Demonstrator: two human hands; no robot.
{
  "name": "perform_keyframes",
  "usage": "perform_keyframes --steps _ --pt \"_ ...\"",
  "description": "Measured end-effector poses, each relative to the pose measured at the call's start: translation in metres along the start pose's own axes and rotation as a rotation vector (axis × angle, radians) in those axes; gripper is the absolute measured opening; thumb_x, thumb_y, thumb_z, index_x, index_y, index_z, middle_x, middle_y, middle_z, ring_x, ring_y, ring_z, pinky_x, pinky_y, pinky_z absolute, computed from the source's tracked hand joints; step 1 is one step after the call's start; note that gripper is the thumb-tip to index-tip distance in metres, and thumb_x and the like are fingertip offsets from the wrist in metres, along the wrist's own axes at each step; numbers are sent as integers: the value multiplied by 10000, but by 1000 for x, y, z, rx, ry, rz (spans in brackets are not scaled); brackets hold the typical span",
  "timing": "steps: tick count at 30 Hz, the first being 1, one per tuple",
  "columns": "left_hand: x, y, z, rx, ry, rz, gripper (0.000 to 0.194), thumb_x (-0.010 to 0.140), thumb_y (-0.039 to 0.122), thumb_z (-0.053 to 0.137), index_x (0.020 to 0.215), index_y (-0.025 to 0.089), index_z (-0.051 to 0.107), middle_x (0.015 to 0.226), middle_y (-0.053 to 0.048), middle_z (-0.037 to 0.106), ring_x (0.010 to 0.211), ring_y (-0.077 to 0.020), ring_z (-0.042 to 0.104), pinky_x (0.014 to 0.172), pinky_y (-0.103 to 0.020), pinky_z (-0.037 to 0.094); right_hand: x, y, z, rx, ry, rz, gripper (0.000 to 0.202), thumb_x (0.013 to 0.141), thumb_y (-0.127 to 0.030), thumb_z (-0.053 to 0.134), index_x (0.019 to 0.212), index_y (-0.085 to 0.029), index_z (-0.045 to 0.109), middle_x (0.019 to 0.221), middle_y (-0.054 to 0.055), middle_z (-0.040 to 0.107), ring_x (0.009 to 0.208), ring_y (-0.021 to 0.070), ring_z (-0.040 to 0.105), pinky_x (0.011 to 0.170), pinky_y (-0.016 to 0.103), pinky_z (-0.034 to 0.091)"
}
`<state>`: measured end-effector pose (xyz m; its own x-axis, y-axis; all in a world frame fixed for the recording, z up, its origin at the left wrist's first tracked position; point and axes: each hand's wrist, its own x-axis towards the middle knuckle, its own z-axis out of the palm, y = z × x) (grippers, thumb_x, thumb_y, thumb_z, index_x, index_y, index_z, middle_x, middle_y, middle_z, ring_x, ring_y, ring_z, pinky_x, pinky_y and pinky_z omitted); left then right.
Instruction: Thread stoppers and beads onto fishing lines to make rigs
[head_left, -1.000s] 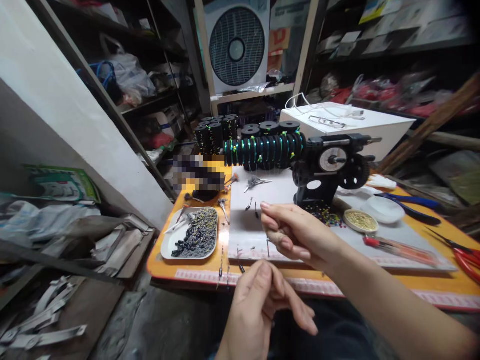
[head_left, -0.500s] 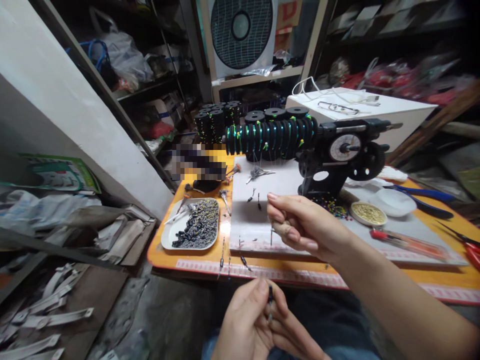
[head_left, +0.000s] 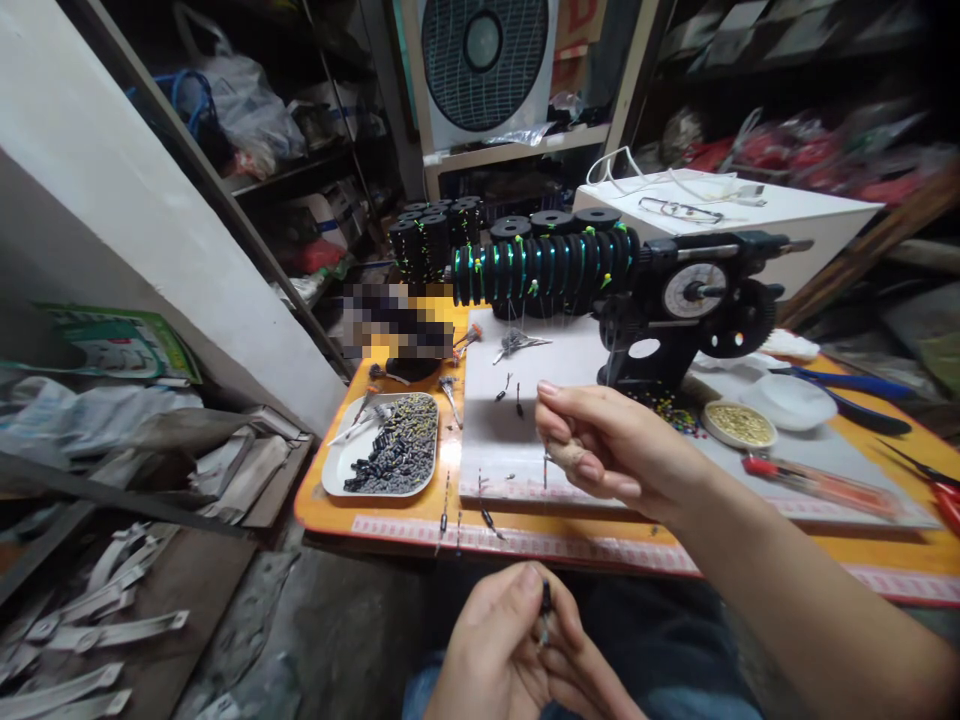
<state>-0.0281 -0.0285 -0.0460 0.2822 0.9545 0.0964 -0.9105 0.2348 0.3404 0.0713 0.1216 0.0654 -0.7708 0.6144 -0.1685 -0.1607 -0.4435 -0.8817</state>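
My left hand is low, in front of the table edge, with its thumb and forefinger closed on a small black cylindrical piece whose thin end points down. Above and to the right, my right hand is raised over the grey board with its fingers pinched. What it pinches is too fine to make out. A pale wrapping covers one of its fingers. Behind stands a black winding machine carrying a row of black spools wound with blue-green line, with thin threads hanging down.
A white tray of small black pieces is on the left. The grey board bears loose pieces, coloured beads, a dish of gold bits and a red cutter. Blue-handled pliers lie at the right; a fan stands behind.
Both hands keep nearly the same place and grip. The black piece shows slightly more between the left fingers. The view has shifted very slightly.
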Motion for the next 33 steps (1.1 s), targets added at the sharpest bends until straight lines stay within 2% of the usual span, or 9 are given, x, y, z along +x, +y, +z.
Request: perform_keyframes --steps 3,6,9,11,16,22,26,30,33 --pt "-1 14 9 165 36 -7 419 1045 380 424 870 118 701 825 -151 831 789 -258 813 784 -366 615 -3 -1 1 -55 6 -43 369 908 -498 649 754 -169 585 451 -69 517 274 -5 246 270 85 165" --pt "6 34 21 551 92 154 289 999 313 547 1059 104 737 952 -126 826 917 -230 775 986 -371 515 -7 -5 2 -146 9 -95 300 949 -467 629 925 -169 656 455 -87 517 288 -2 258 279 71 185" --pt "21 50 33 726 143 250 402 1025 349 504 1372 154 552 953 -105 810 843 -236 778 885 -384 557 -10 -14 4 -253 -4 -115 302 973 -443 619 993 -151 694 431 -84 517 293 2 295 285 63 240" --pt "34 58 40 765 200 242 398 1054 362 434 1394 163 485 889 -93 797 666 -210 774 719 -344 594 -11 -19 6 -309 -12 -123 313 973 -434 623 1002 -135 711 432 -70 542 288 6 330 283 67 265" --pt "57 67 52 842 245 229 330 1044 446 440 1149 160 565 754 -47 755 477 -170 713 419 -221 519 -9 -22 8 -358 0 -122 317 973 -413 624 1036 -120 727 424 -63 553 269 15 358 269 78 274" --pt "57 67 60 1051 280 280 300 1023 390 514 905 142 635 820 -73 768 526 -149 713 435 -210 512 -8 -17 10 -239 -4 -79 319 950 -418 644 1056 -128 724 420 -60 568 250 16 338 258 85 233" --pt "54 64 57 1148 293 342 339 1023 356 524 811 136 671 743 -62 757 558 -142 704 504 -208 519 -4 -14 13 -71 -30 -36 320 903 -466 643 831 -156 668 531 -17 661 250 16 352 270 123 305" --pt "53 57 51 857 267 271 352 1011 372 550 775 137 660 618 -35 732 454 -122 665 427 -182 466 5 -6 15 66 4 -2 463 891 -499 602 592 -203 409 455 -48 584 213 11 301 222 113 219" --pt "50 51 47 674 269 236 376 979 433 593 743 141 627 533 -8 706 361 -102 625 410 -167 476 12 -1 17 114 32 3 467 884 -462 608 575 -208 367 409 -72 518 197 3 259 212 99 163"
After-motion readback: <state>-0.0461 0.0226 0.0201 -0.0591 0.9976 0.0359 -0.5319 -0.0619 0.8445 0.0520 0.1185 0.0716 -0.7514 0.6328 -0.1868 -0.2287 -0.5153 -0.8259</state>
